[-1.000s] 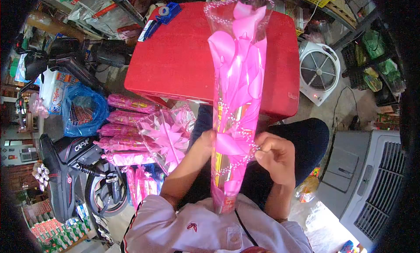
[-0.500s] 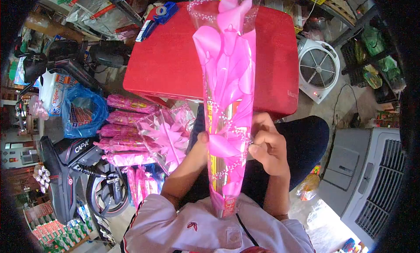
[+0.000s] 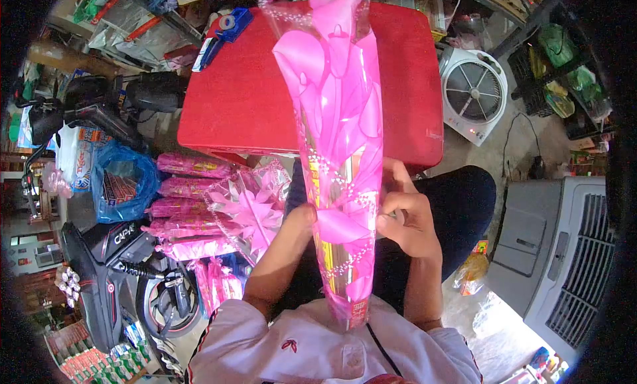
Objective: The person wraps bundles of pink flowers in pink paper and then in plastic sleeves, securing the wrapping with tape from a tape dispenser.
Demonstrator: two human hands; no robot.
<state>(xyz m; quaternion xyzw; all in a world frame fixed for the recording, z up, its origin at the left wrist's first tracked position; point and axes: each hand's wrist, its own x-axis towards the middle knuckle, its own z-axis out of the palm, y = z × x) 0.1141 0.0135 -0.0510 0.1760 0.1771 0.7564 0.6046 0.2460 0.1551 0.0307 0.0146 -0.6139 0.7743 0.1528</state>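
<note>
A long clear plastic sleeve printed with pink calla lilies stands up in front of my chest. Through its clear parts I see something yellow and red inside, which I cannot fully make out. My left hand grips the left edge, its thumb in front and its fingers hidden behind. At the right edge, my right hand is curled, with thumb and bent fingers closed on the plastic. The wide upper end of the sleeve reaches over a red table; the narrow lower end rests near my shirt.
Several pink wrapped packs and a pink-flowered plastic sheet lie at my left. A blue tape dispenser sits on the table's far left corner. Around me are a black motorbike, a blue bag, a fan and a grey cooler.
The view has shifted slightly. The sleeve's upper end leans a little further left. My right fingers have shifted slightly along the right edge, while my left hand keeps its grip.
</note>
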